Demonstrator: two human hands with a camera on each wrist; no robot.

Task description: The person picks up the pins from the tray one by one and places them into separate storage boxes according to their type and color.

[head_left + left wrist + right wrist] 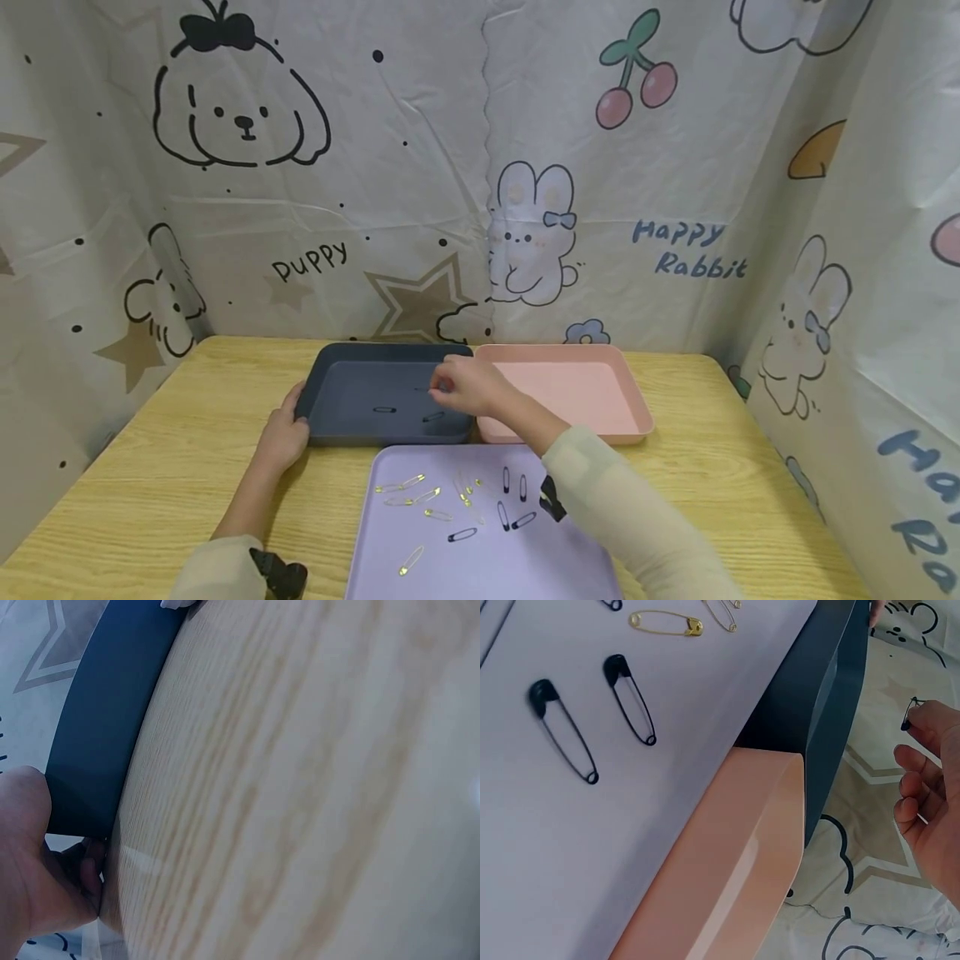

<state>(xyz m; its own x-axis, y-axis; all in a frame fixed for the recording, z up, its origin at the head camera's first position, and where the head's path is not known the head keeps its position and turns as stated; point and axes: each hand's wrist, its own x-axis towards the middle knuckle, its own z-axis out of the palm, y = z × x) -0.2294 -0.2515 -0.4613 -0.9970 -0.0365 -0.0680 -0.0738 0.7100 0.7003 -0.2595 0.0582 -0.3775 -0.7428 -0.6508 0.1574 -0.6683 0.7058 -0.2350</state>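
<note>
Nearest me, a lilac tray (532, 571) bears gold pins (694, 628) — beyond, my left hand (284, 433) seemingly grips the dark tray (348, 387), my right hand (474, 387) pinches 1 black pin (906, 724) over it.

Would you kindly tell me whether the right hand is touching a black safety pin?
Touching: the right wrist view shows the right hand pinching a black safety pin, its black head exposed.

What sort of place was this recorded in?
Probably a screened-off tabletop workspace: cartoon-print sheeting hangs round a wood-look table, on which a dark tray and a purple tray both hold safety pins.
</note>
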